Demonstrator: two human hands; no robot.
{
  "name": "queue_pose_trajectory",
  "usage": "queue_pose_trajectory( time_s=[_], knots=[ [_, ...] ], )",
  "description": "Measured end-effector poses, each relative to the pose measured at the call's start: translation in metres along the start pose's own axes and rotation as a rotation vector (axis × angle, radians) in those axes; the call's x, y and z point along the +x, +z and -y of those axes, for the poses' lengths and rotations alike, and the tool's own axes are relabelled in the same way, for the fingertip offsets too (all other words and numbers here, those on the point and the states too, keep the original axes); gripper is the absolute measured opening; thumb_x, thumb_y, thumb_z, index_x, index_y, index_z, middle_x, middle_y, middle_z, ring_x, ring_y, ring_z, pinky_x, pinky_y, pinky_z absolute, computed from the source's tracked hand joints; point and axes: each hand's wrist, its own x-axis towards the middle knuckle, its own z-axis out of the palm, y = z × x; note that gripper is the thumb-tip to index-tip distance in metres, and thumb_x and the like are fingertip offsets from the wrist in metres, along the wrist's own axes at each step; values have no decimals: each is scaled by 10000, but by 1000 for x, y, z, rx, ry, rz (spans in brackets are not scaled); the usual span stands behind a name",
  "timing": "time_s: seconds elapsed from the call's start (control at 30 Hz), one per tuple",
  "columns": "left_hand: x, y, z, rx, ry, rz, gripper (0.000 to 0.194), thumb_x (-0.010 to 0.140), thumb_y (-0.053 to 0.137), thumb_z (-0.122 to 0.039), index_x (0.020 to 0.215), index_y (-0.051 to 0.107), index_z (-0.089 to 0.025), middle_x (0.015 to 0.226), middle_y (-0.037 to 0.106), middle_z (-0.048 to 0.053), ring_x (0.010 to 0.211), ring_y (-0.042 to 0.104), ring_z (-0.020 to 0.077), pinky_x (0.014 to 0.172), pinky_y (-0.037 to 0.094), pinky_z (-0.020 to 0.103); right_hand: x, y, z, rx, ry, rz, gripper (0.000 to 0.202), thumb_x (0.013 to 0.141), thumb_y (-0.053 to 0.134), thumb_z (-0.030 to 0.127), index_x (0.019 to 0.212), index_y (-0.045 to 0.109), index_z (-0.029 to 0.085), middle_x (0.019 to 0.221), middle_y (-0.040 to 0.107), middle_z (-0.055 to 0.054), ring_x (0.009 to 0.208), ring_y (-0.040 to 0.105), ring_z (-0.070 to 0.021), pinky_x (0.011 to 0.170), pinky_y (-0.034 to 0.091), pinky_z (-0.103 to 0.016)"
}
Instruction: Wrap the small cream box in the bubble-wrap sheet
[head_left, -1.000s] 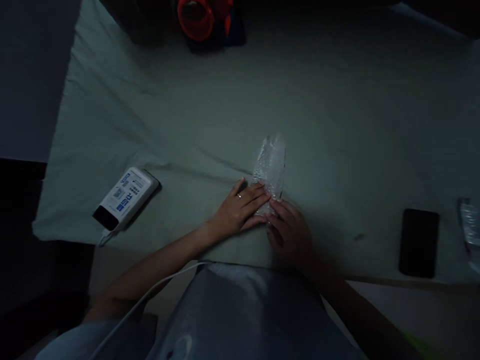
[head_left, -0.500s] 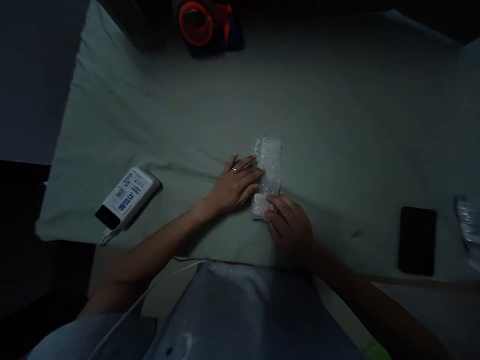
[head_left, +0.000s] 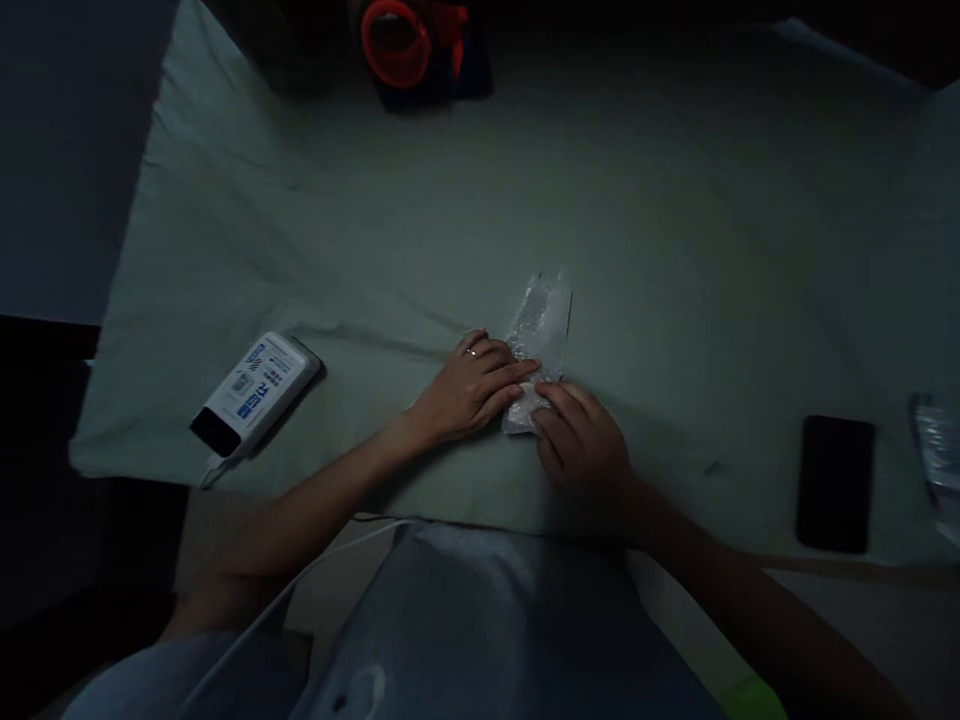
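Note:
A clear strip of bubble wrap [head_left: 550, 315] lies on the green cloth, its near end doubled over in a small folded part [head_left: 520, 412]. My left hand [head_left: 480, 383], with a ring on one finger, rests on the wrap's left side; its fingers stretch across the fold and press down. At the near right edge, my right hand [head_left: 581, 435] has its thumb and fingers closed on the folded part. Whether anything lies inside the fold cannot be made out under the fingers.
A white power bank [head_left: 255, 395] with a cable lies at left. On the right are a black phone [head_left: 835, 484] and a shiny clear plastic piece [head_left: 937, 455]. An orange tape dispenser [head_left: 397, 45] stands at the back. The cloth-covered table [head_left: 675, 250] ends close to my body.
The far part of the bubble wrap has tilted to the right and puckered. My left hand has slid slightly down and toward the fold; my right hand stays at the folded end.

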Motion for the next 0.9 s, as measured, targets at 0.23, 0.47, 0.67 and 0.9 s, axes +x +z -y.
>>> queue_pose_trajectory(
  time_s=[0.23,0.47,0.67,0.9],
  knots=[
    [7,6,13,1,-2,-105,426,958,354,-377,1129,644,-116,1061,592,138,1091,442,252,1013,357,452,10,1,-9,37,-4,4,152,824,492,79,944,578,116,1058,669,-177,1041,582,-256,884,528,-402],
    [31,-4,26,140,-45,-68,362,955,384,-322,1186,610,-159,1081,619,88,1128,426,262,1055,306,478,18,8,-16,133,87,23,239,864,402,93,1042,559,122,1038,662,-154,1026,571,-249,896,514,-422],
    [40,4,34,240,-93,-68,339,920,439,-242,1233,554,-178,1139,620,62,1162,425,268,1100,229,519,26,13,-23,205,207,87,267,920,357,171,1097,547,111,1025,655,-154,985,575,-247,871,504,-409],
    [44,2,35,262,-262,-155,366,858,552,-297,1193,544,-149,1158,565,127,1212,391,318,1069,277,513,25,14,-27,225,221,255,487,818,587,392,1205,469,123,1151,588,-185,1087,521,-324,912,463,-483]
  ],
)
